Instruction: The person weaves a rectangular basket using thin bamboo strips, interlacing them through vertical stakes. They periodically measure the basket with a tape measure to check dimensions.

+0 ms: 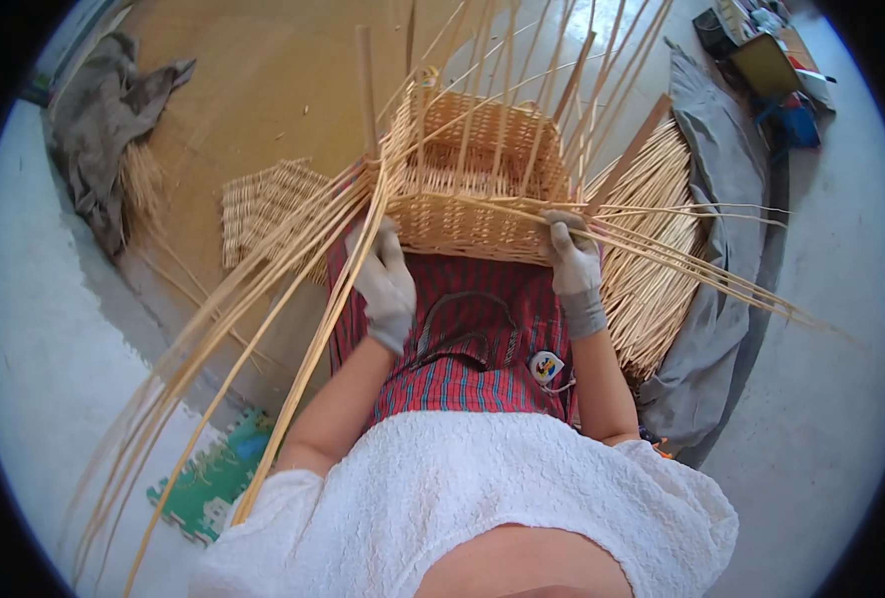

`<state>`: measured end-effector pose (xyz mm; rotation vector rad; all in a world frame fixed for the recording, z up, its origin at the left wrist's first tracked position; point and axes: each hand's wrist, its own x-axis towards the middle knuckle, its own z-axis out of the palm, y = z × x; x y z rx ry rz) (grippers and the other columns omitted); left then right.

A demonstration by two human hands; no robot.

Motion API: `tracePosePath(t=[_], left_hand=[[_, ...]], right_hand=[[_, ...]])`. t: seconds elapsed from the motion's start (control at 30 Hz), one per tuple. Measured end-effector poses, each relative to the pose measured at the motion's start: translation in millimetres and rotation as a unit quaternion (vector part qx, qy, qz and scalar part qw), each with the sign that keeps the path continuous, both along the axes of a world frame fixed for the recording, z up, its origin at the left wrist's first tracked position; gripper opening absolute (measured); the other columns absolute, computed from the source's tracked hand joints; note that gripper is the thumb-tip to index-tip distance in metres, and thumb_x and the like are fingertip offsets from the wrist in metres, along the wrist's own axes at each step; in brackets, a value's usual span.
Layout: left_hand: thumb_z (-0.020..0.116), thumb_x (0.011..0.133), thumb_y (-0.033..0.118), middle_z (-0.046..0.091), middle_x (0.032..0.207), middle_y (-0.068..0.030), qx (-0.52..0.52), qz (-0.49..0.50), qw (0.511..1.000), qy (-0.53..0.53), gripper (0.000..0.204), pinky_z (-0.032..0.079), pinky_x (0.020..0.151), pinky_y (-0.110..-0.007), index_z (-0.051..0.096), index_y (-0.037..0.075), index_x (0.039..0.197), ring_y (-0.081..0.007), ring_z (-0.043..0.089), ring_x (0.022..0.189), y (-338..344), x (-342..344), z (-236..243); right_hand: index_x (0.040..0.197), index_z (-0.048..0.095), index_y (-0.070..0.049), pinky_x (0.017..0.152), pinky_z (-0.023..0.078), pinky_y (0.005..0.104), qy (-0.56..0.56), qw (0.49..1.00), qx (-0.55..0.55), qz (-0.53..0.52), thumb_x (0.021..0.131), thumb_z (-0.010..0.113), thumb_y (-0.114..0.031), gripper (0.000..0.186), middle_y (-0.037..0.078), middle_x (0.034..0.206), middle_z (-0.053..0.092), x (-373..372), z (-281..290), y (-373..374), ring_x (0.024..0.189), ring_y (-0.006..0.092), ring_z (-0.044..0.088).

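Observation:
A partly woven wicker basket point(472, 225) rests across my lap, on red checked cloth point(442, 384). Its upright stakes fan out past the far rim, and wooden posts stand at some corners. My left hand point(384, 284), in a grey-white glove, grips the near left corner; its fingertips are partly hidden. Past it a long sheaf of wicker strands point(263, 269) sweeps down to the left. At the near right corner my right hand point(575, 261), gloved too, closes on the basket's edge with its thumb up. Several loose strands point(697, 267) trail rightward from there.
To the right, a pile of wicker rods point(652, 274) lies beside grey cloth point(719, 189). A woven panel point(263, 204) is on the floor at left, near another grey cloth point(113, 115). A green foam mat point(206, 488) lies lower left. Boxes point(766, 65) stand far right.

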<state>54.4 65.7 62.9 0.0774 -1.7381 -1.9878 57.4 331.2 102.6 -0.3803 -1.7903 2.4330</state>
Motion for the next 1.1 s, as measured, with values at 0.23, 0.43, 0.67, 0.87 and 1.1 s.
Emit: tracePosePath(t=[0.23,0.43,0.67,0.87,1.1], left_hand=[[0.056,0.106,0.027,0.071,0.092,-0.0176,-0.338,-0.239,0.883,-0.223,0.031,0.057,0.07,-0.041,0.059,0.003,0.125,-0.0257,0.075,0.076,21.1,-73.3,32.4],[0.062,0.104,0.032,0.067,0.089,-0.0047,-0.119,-0.39,0.874,-0.263,0.029,0.06,0.061,-0.028,0.063,0.004,0.111,-0.0141,0.07,0.068,14.6,-85.0,34.1],[0.058,0.107,0.029,0.067,0.081,-0.0049,-0.13,-0.284,0.898,-0.309,0.031,0.057,0.051,-0.029,0.064,-0.001,0.105,-0.0129,0.066,0.055,42.7,-73.6,47.3],[0.069,0.1,0.026,0.063,0.075,-0.0026,-0.131,-0.303,0.877,-0.35,0.023,0.049,0.037,-0.029,0.062,0.004,0.1,-0.0109,0.058,0.043,35.7,-83.8,49.8],[0.085,0.086,0.025,0.063,0.074,-0.0011,-0.252,-0.183,0.917,-0.249,0.036,0.048,0.059,-0.026,0.064,0.005,0.108,-0.0096,0.058,0.067,52.5,-98.6,91.2]], right_hand=[[0.109,0.068,-0.003,0.068,0.057,0.0254,0.044,0.992,0.108,-0.043,0.099,0.068,-0.013,0.014,0.007,0.104,0.073,10.9,17.4,-6.8,0.093,0.0154,0.07],[0.107,0.067,0.0,0.07,0.054,0.0264,-0.013,0.993,0.031,-0.111,0.099,0.066,-0.005,0.01,0.003,0.086,0.066,-23.3,19.3,-9.3,0.075,0.0119,0.062],[0.124,0.064,-0.019,0.081,0.059,0.036,0.209,0.785,0.583,0.002,0.095,0.06,-0.005,0.033,0.021,0.136,0.064,-144.4,98.0,-79.4,0.09,0.0247,0.074],[0.128,0.051,-0.006,0.08,0.06,0.0418,0.23,0.971,0.067,-0.01,0.109,0.046,-0.017,0.022,0.018,0.1,0.069,-41.0,0.2,-6.2,0.085,0.0214,0.073],[0.115,0.053,-0.003,0.081,0.06,0.0406,0.156,0.985,0.06,-0.032,0.11,0.047,-0.016,0.015,0.01,0.082,0.066,-20.7,22.5,-23.8,0.079,0.022,0.07]])
